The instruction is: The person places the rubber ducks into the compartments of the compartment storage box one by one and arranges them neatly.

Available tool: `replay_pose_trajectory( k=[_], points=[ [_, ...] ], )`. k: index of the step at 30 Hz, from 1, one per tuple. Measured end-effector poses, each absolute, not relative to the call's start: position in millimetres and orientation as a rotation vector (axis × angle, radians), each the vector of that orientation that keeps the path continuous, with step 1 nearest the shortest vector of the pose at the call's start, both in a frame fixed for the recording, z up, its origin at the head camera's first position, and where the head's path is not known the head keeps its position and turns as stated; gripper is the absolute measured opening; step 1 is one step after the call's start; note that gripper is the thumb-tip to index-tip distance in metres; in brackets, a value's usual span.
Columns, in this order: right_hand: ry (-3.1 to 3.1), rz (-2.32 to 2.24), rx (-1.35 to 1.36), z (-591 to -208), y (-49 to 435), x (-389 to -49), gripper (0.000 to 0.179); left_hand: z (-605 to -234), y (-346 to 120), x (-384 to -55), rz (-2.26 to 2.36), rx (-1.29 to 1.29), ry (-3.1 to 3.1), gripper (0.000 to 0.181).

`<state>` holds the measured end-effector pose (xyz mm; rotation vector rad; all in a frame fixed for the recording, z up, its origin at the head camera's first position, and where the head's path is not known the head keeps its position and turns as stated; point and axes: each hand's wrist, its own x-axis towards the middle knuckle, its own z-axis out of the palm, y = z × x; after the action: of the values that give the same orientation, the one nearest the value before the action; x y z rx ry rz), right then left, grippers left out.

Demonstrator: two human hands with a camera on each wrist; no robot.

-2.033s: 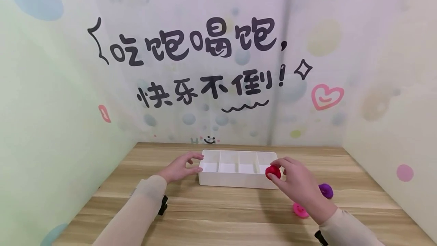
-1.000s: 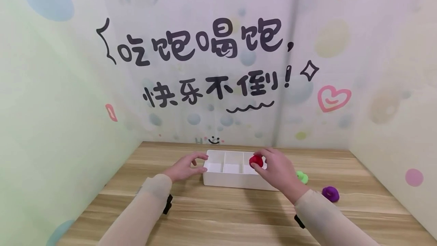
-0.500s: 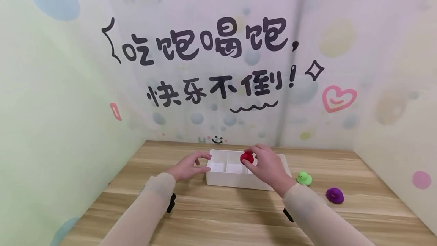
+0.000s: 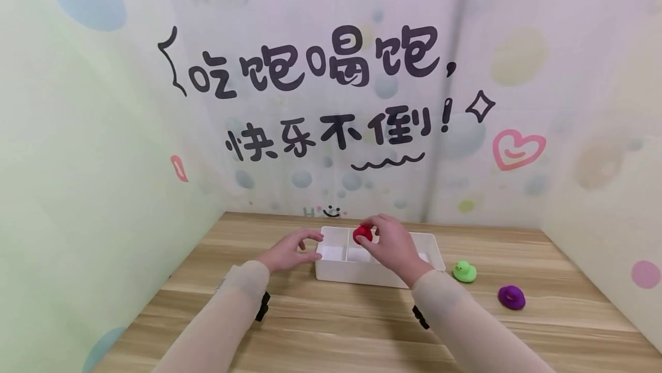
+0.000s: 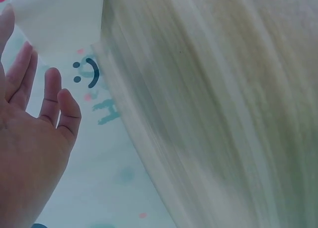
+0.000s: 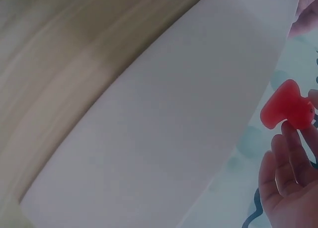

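Observation:
My right hand [image 4: 393, 243] pinches a red toy duck [image 4: 362, 235] between thumb and fingertips, above the white divided box [image 4: 357, 273]. The duck's body and head show in the right wrist view, with the other fingers loosely bent below it. In the head view the hand covers part of the box's middle compartments. At the box's left end, my left hand [image 4: 289, 251] has its thumb and fingertips right at the rim, spread apart and relaxed. A green toy duck [image 4: 464, 272] stands just right of the box, and a purple toy duck [image 4: 511, 297] lies farther right and nearer.
The box stands on a wood-grain table [image 4: 320, 327]. Behind it rises a patterned backdrop [image 4: 289, 195] with black lettering, and pale side walls close in the left and right. My right sleeve [image 4: 465, 315] crosses the table's near right part.
My right hand has carried the red duck leftward over the box, from its right end. The green duck has come into sight; a pink duck seen earlier is no longer visible. The left hand stays.

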<state>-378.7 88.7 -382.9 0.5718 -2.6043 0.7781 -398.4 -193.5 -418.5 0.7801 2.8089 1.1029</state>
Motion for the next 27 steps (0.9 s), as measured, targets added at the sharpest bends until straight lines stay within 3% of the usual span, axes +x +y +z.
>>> replay_pose_trajectory(
  k=[27],
  points=[
    [-2.623, 0.842, 0.750, -394, 45, -398, 0.029, -410, -191, -394, 1.069, 0.708, 2.810, 0.049]
  ],
)
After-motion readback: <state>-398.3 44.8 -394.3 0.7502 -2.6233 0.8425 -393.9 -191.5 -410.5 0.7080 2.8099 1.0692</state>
